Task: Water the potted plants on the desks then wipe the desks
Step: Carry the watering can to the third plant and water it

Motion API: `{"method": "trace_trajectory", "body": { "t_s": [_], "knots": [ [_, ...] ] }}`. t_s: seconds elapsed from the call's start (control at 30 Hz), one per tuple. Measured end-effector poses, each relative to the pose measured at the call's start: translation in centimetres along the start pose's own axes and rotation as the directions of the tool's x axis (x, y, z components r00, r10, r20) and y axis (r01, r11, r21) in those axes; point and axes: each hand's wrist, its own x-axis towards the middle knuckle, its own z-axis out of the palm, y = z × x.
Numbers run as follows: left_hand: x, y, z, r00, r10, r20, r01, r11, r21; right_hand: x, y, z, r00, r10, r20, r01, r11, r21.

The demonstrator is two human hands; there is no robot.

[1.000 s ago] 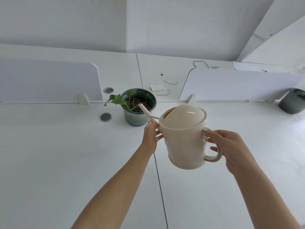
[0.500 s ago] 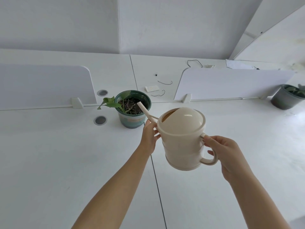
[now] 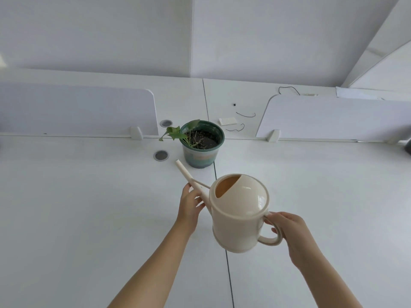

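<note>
A cream watering can (image 3: 239, 215) hangs above the white desk (image 3: 77, 207), roughly level. My right hand (image 3: 289, 232) grips its loop handle. My left hand (image 3: 190, 204) holds the base of the thin spout, whose tip (image 3: 178, 162) points up-left and ends just short of the pot. The green pot (image 3: 201, 145) with dark soil and a small leafy plant (image 3: 174, 132) stands at the back, by the seam between two desks.
Two low white divider screens (image 3: 77, 112) (image 3: 333, 117) stand along the back edge, left and right of the pot. Two round cable grommets (image 3: 161, 155) lie left of the pot. Behind it are a small white block (image 3: 227, 121) and loose black cords (image 3: 245, 115).
The can has come back toward me and levelled; its spout tip, which reached over the pot's soil, is now clear of the pot. The dark pot at the far right has nearly left view.
</note>
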Motion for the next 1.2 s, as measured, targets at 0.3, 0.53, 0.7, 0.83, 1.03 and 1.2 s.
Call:
{"method": "trace_trajectory", "body": {
  "t_s": [0.3, 0.53, 0.7, 0.83, 1.03, 1.2],
  "knots": [
    [-5.0, 0.7, -4.5, 0.954, 0.199, -0.223, -0.231, 0.965, -0.126, 0.6, 1.4, 2.9, 0.979, 0.019, 0.203, -0.016, 1.0, -0.019],
    [-8.3, 0.7, -7.2, 0.884, 0.278, -0.375, -0.358, 0.92, -0.163, 1.3, 2.5, 5.8, 0.941, 0.027, 0.337, -0.001, 0.997, -0.077],
    [-10.0, 0.1, -8.8, 0.845, 0.295, -0.447, -0.412, 0.891, -0.189, 1.1, 2.8, 7.3, 0.906, 0.015, 0.422, 0.032, 0.994, -0.104],
    [-10.9, -0.6, -9.7, 0.827, 0.294, -0.479, -0.423, 0.887, -0.187, 0.9, 3.4, 7.7, 0.887, 0.017, 0.462, 0.038, 0.993, -0.11],
    [-11.6, -0.7, -9.9, 0.83, 0.249, -0.5, -0.362, 0.921, -0.141, 1.1, 3.7, 8.2, 0.879, -0.001, 0.478, 0.045, 0.996, -0.081],
    [-12.3, -0.9, -10.8, 0.843, 0.212, -0.495, -0.246, 0.969, -0.005, 1.3, 3.7, 8.1, 0.862, 0.0, 0.507, 0.056, 0.994, -0.095]
  ]
}}
